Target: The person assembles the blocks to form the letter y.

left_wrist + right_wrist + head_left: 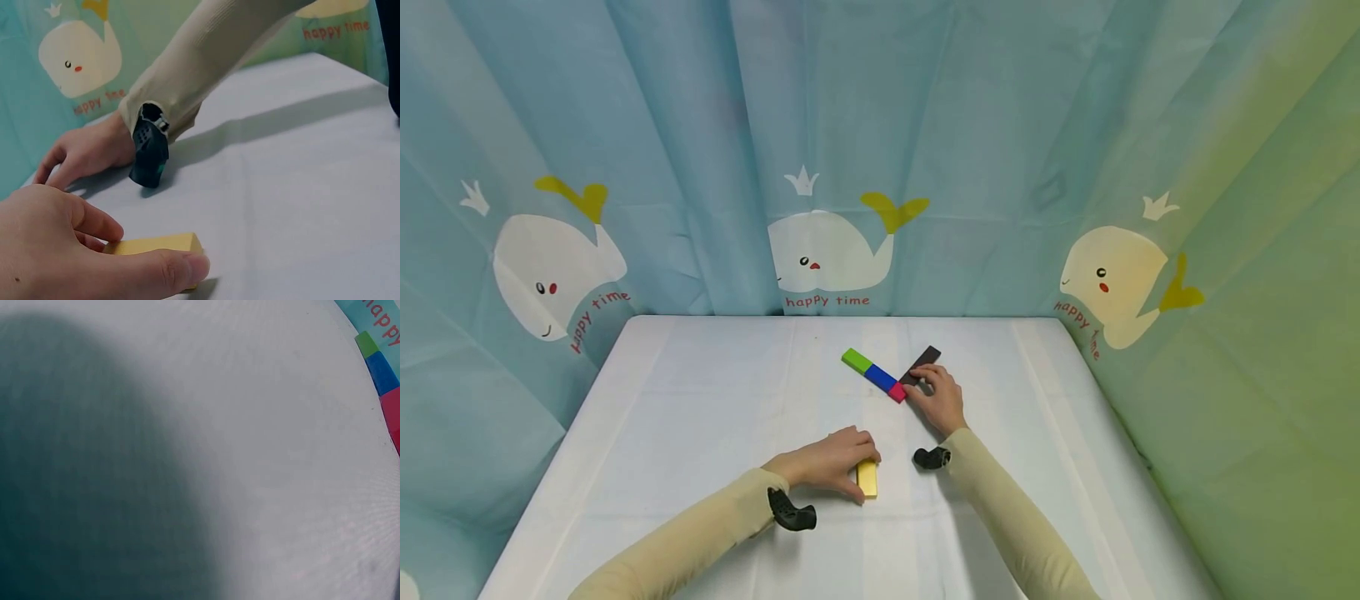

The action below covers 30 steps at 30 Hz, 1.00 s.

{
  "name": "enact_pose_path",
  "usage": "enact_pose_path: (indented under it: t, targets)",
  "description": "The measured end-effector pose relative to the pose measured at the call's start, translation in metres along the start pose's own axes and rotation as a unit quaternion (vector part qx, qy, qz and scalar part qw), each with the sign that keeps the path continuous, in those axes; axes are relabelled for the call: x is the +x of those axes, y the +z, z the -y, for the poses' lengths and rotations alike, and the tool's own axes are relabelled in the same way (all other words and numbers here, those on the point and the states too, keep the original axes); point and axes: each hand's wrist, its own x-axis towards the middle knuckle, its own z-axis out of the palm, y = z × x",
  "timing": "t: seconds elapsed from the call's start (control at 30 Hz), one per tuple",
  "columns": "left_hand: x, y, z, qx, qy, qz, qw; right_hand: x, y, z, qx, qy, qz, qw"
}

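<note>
Head view; yellow block (867, 481), inside left grip (829, 461)

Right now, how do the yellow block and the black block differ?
Color: the yellow block is light, the black block dark.
Pose: the yellow block points nearly straight away; the black block slants.
Place: the yellow block sits nearer the camera, the black block beside the red block.
Shared: left hand touches yellow, right hand black.

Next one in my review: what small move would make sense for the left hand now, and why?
Probably the left hand should ease the yellow block slightly toward the black block. It already grips the yellow block, which lies apart from the others, while the right hand is at the black block, beside the red block.
</note>
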Motion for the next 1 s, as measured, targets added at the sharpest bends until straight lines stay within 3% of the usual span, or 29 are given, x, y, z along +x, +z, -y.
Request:
enact_pose_path:
  t: [0.37, 0.7, 1.0]
  targets:
    - [0.0, -0.002, 0.001, -0.01, 0.001, 0.01, 0.9999, 0.0, 0.001, 0.0, 0.002, 0.011, 0.005, 0.9999]
    - [0.005, -0.005, 0.008, -0.013, -0.018, 0.011, 0.9997, 0.0, 0.0, 0.0, 0.002, 0.021, 0.012, 0.9997]
    - [0.016, -0.011, 0.02, -0.001, -0.086, 0.015, 0.9961, 0.0, -0.001, 0.003, -0.003, 0.036, 0.021, 0.9991]
